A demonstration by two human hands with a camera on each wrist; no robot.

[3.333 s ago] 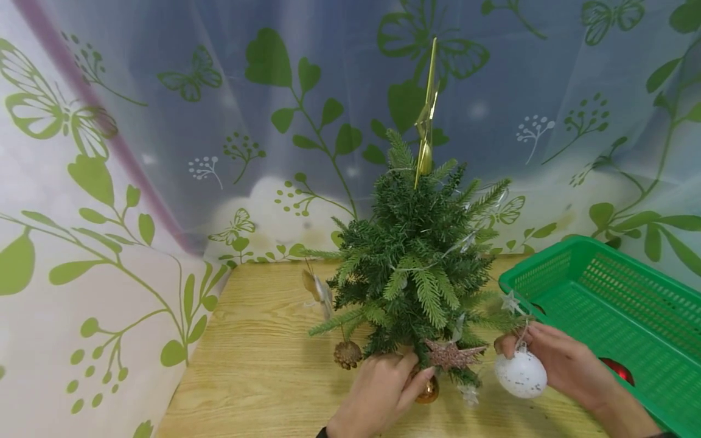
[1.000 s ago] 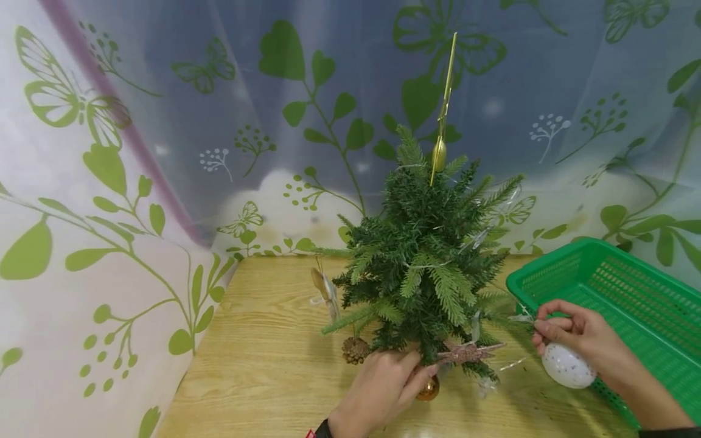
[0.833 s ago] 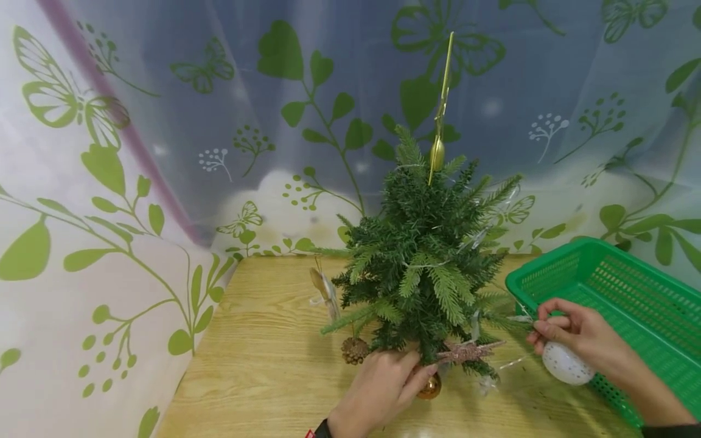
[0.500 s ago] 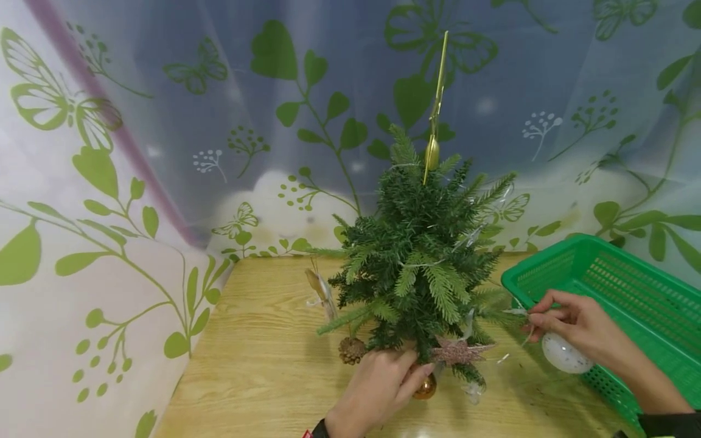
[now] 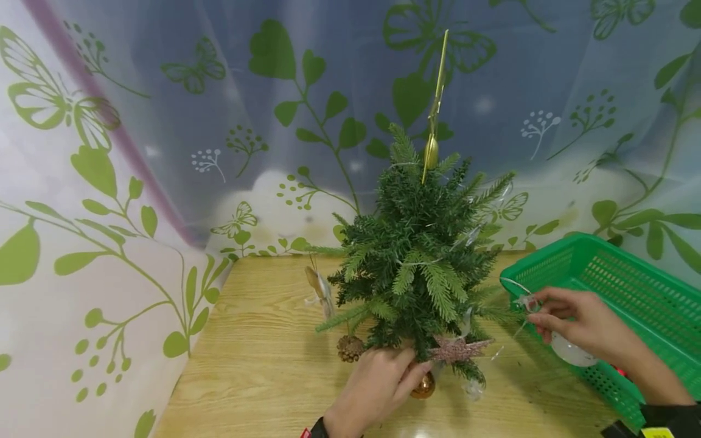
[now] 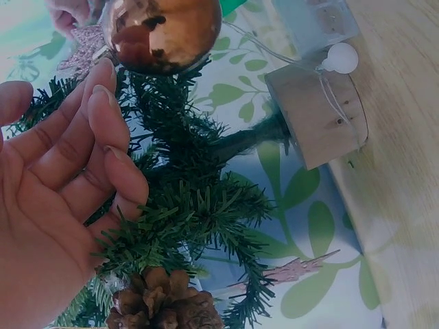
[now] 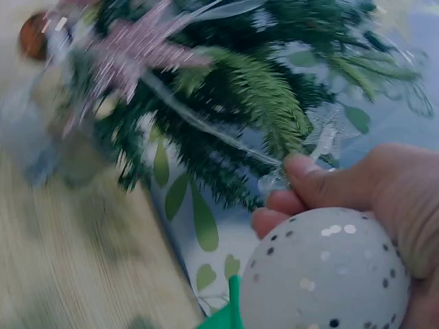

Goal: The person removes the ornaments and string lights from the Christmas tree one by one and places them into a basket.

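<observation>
A small artificial Christmas tree point(image 5: 416, 243) stands in the middle. My left hand point(image 5: 378, 380) reaches under its lower front branches; in the left wrist view the fingers lie against the needles, nearly straight, thumb apart. Close to them hang a copper bauble point(image 5: 424, 387), a pine cone point(image 5: 349, 348) and a pink glitter star point(image 5: 457, 350). On the right, my right hand point(image 5: 591, 322) pinches a thin wire beside a clear star light point(image 5: 527, 302), at a branch tip. The white speckled bauble point(image 7: 322, 274) sits against that hand's palm, its cord hidden.
A green plastic basket point(image 5: 569, 243) stands right of the tree, behind the right hand; something red point(image 5: 620, 370) shows there. The tree's wooden base point(image 6: 319, 116) has a translucent box point(image 6: 319, 20) beside it. A gold topper point(image 5: 432, 143) sticks up. A patterned curtain point(image 5: 306, 201) hangs behind.
The right hand has moved right from the branch with the white bauble, then slightly up, raising the clear star light and wire. The left hand has stayed at the lower branches.
</observation>
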